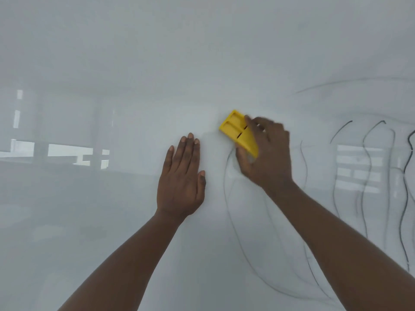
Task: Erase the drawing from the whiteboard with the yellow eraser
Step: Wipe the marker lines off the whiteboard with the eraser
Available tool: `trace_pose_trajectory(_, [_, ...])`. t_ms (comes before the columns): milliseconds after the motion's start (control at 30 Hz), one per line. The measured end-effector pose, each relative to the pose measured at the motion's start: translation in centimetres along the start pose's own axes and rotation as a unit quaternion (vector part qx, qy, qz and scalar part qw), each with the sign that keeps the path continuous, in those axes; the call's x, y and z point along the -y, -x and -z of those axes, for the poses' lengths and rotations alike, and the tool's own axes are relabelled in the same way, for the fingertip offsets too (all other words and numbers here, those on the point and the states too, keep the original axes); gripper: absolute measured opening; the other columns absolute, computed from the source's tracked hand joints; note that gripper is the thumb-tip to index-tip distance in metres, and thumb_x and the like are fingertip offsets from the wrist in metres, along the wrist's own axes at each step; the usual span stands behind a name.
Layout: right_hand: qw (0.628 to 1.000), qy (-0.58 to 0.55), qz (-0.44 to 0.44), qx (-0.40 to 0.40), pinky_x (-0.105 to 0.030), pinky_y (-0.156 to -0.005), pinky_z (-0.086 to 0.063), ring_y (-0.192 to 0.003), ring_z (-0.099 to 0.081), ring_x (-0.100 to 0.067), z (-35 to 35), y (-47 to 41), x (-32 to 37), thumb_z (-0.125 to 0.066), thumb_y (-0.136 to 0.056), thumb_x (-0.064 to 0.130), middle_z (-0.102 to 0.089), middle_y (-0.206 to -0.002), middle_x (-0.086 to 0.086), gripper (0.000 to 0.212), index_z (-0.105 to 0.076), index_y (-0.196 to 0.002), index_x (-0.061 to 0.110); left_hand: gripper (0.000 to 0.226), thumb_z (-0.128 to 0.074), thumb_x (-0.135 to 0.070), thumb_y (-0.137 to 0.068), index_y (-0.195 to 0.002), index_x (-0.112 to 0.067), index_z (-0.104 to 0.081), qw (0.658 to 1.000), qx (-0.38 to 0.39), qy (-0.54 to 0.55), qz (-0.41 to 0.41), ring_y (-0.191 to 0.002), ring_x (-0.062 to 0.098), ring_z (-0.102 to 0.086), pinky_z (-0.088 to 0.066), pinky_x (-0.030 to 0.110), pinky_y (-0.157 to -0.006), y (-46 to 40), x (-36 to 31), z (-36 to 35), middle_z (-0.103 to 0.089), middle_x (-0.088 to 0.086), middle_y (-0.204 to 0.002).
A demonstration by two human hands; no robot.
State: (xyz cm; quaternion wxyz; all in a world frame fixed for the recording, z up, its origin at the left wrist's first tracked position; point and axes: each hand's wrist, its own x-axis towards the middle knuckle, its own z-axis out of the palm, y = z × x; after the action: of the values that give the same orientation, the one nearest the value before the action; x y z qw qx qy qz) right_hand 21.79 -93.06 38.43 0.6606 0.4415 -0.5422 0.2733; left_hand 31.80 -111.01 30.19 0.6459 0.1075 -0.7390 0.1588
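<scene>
The whiteboard fills the whole head view. A drawing of dark wavy lines covers its right side, with fainter curved strokes running down under my right arm. The yellow eraser is pressed flat on the board near the middle, tilted, at the drawing's left edge. My right hand grips the eraser's lower right end and looks motion-blurred. Left of the eraser, my left hand lies flat on the board with its fingers spread slightly and nothing in it.
The glossy board mirrors bright window shapes at the left and another pale reflection at the right. The left and upper parts of the board carry no marks.
</scene>
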Motion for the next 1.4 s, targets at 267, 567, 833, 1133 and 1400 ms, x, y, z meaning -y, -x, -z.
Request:
trace_pose_trajectory(267, [0.945, -0.11, 0.236, 0.196, -0.04, -0.085, -0.046, -0.098, -0.06, -0.032, 2.3, 14.1, 1.5, -0.065, -0.084, 0.027, -0.065, -0.12, -0.01, 0.049, -0.06, -0.129, 0.009, 0.065, -0.034, -0.025, -0.1, -0.159, -0.002, -0.022, 1.0, 0.027, 0.002, -0.015, -0.158, 0.027, -0.014, -0.019, 0.049, -0.128, 0.6, 0.7, 0.4, -0.019, 0.014, -0.169])
trace_pose_trajectory(567, [0.816, -0.071, 0.388, 0.423, -0.034, -0.092, -0.046, -0.094, -0.059, -0.02, 10.6, 23.2, -6.3, -0.05, -0.065, 0.015, -0.063, -0.111, 0.006, 0.056, -0.062, -0.119, 0.025, 0.068, -0.036, -0.028, -0.099, -0.159, 0.001, -0.02, 0.998, 0.053, 0.002, 0.034, -0.159, 0.028, -0.011, -0.014, 0.05, -0.129, 0.7, -1.1, 0.8, -0.015, 0.017, -0.169])
trace_pose_trajectory(833, [0.858, -0.044, 0.395, 0.325, -0.034, -0.08, -0.046, -0.092, -0.058, -0.023, 9.2, 20.2, -7.8, -0.055, -0.096, 0.029, -0.066, -0.111, -0.002, 0.038, -0.058, -0.131, 0.016, 0.066, -0.026, -0.028, -0.102, -0.16, 0.0, -0.014, 0.995, 0.057, -0.022, 0.074, -0.159, 0.029, -0.008, -0.007, 0.05, -0.13, 0.4, -3.8, 0.1, -0.01, 0.017, -0.17])
trace_pose_trajectory(1133, [0.991, 0.023, 0.119, 0.05, -0.042, -0.072, -0.049, -0.081, -0.06, -0.035, 4.6, 3.4, -7.6, -0.064, -0.089, 0.036, -0.065, -0.097, -0.015, 0.054, -0.059, -0.129, 0.001, 0.066, -0.025, -0.031, -0.102, -0.161, -0.001, -0.014, 0.998, 0.049, 0.009, 0.045, -0.159, 0.027, -0.004, -0.009, 0.047, -0.13, -5.4, -6.4, 0.6, -0.007, 0.015, -0.17])
trace_pose_trajectory(1400, [0.993, 0.054, -0.099, -0.04, -0.045, -0.076, -0.049, -0.089, -0.057, -0.039, 7.8, -4.1, -16.1, -0.071, -0.086, 0.032, -0.059, -0.101, -0.022, 0.058, -0.056, -0.131, -0.002, 0.071, -0.023, -0.037, -0.101, -0.16, 0.001, -0.014, 0.999, 0.027, 0.013, 0.038, -0.159, 0.028, -0.003, -0.007, 0.046, -0.13, -10.6, -12.0, -0.8, -0.006, 0.017, -0.17])
